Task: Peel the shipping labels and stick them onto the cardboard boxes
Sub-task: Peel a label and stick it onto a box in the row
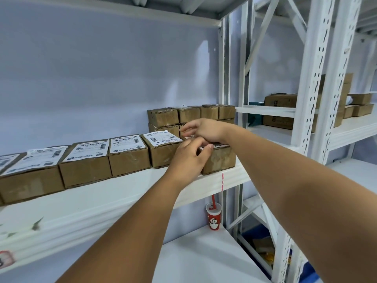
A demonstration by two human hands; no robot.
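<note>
Landmark: you are working on the end box (221,160), the last one in the front row on the white shelf (122,193).
Label: the shipping label (221,145) is lying on top of the end box, mostly hidden under your hands. Only a strip along its near edge is showing.
Left hand: your left hand (188,157) is sitting at the end box's near left corner, fingers curled in and thumb lying on the label's near edge. I cannot tell whether you are pinching that edge or only pressing it.
Right hand: your right hand (206,129) is reaching across the top of the end box, fingers nearly straight and loose, gripping nothing.
Risk, creasing: if you are pressing both ends before the middle, you are likely trapping a wrinkle or bubble.
Risk, skew: pulling with the left thumb while the adhesive is catching is likely setting the label crooked.
Risk, neighbour: the labelled box (163,153) is touching the end box's left side, so a leftward sweep could be snagging its label.
Risk, stack: the unlabelled boxes (163,117) are sitting stacked just behind the end box, and your right fingertips are passing close enough to nudge them.
Risk, sliding: pressing toward yourself could be walking the end box toward the shelf lip, above the red cup (214,218).
</note>
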